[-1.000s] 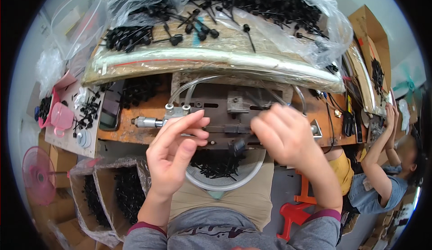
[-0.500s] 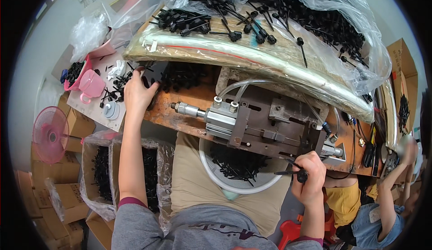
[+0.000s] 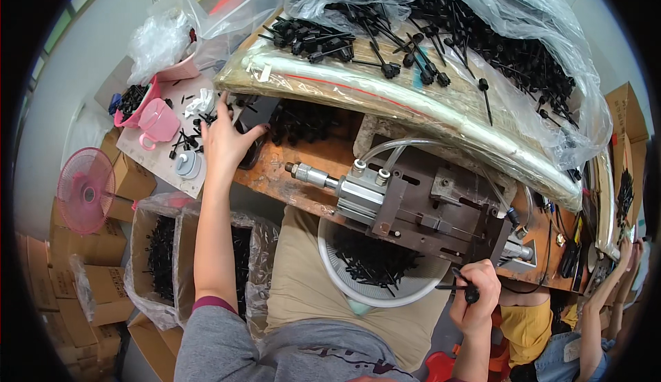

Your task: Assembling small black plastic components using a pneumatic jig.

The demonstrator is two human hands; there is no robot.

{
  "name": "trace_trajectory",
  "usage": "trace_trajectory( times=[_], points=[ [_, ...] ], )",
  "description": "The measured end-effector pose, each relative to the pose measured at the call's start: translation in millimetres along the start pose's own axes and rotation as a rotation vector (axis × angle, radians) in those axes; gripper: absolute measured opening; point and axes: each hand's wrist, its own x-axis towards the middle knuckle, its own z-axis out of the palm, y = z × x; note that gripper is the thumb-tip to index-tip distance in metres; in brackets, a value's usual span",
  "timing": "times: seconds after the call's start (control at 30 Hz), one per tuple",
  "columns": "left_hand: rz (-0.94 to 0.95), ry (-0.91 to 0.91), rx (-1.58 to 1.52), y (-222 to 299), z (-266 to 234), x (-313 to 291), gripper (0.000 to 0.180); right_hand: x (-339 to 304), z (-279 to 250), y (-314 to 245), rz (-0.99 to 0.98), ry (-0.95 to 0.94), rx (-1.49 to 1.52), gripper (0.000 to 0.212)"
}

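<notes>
My left hand (image 3: 228, 141) reaches over the left end of the wooden bench with its fingers spread, nothing visibly gripped. Its thumb and fingers frame a dark object, partly hidden, beside a heap of black plastic parts (image 3: 303, 120). My right hand (image 3: 476, 296) is closed on black stemmed parts (image 3: 471, 292); their thin stems stick out to the left. That hand is just in front of a brown metal fixture (image 3: 441, 220) with a silver air cylinder (image 3: 359, 203). A white basket (image 3: 330, 275) holding black parts sits at my lap, below the fixture.
Over the bench, a plastic-wrapped board (image 3: 413, 110) carries loose black stemmed parts under clear film. At left are a pink cup (image 3: 160, 120), a white-capped container (image 3: 187, 164), a pink fan (image 3: 86, 191) and lined boxes of black parts (image 3: 162, 258). Another person's arms (image 3: 602, 299) work at right.
The whole view has shifted, so the bench and fixture sit further right and lower. My left hand remains spread by the heap; my right hand still grips the black parts.
</notes>
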Motion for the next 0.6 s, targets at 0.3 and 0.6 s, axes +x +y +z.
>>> trace_trajectory(
  times=[0.3,0.6],
  points=[
    [0.578,-0.615,-1.037,115,-94,-120,0.047,15,15,-1,-0.201,-0.180,-0.239,0.027],
    [0.668,-1.026,-1.233,135,-80,-139,0.036,10,17,-8,-0.289,-0.167,-0.220,0.031]
  ],
)
